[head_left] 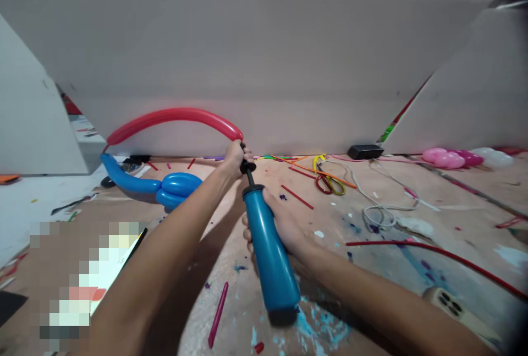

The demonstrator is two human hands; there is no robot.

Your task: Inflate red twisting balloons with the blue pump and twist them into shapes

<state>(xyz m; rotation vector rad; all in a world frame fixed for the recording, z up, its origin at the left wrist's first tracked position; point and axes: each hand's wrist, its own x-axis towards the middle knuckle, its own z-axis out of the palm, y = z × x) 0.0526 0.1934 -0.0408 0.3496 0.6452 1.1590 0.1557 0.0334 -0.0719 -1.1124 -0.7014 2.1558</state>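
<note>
From my remote seat I log the left hand [238,153] closed around the black end of the hand pump [273,262], the right hand [284,219] wrapped around its blue barrel. Pump looks light, stiff and smooth; I'd grip mid-barrel. Red modelling balloon [177,115] arches leftward from the left fist (exact pinch hidden): likely feather-light, springy, easily burst, best held at the neck. Its far tip meets a twisted blue balloon [131,180], left of both hands. Scissors [328,184] lie beyond, rightward.

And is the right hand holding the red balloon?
No, the right hand grips the blue pump, while the red balloon meets the left hand.
</note>
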